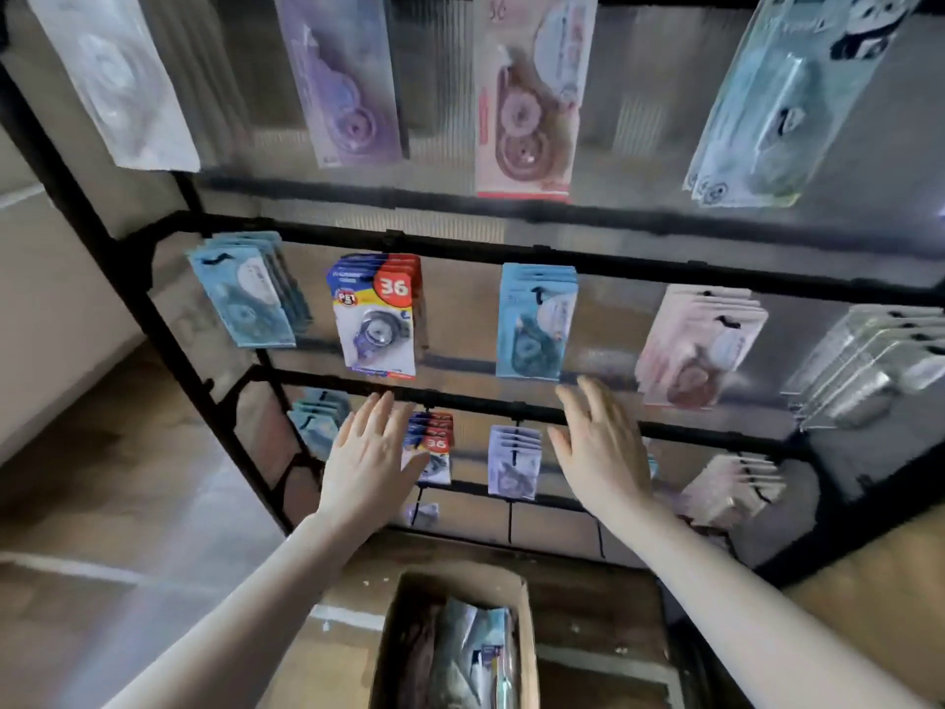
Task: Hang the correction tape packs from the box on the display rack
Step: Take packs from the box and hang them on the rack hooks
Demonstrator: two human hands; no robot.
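— Both hands hold nothing: left hand [369, 455] and right hand [599, 442] are raised with fingers straight and spread, palms toward the rack.

— And the packs?

— Nearest, the open brown cardboard box [527, 652] on the floor holds a loose pile of correction tape packs [473, 652]. Beyond it, the black metal display rack [542, 414] carries hanging rows.

— Which ones are by the hands?

— Left fingers overlap the low stack of red-and-blue "36" packs [434, 445]; pale lilac packs [513, 460] hang between the hands. Higher up hang light blue packs [534, 322] and pink ones [698, 345], with larger, blurred packs on the top row.
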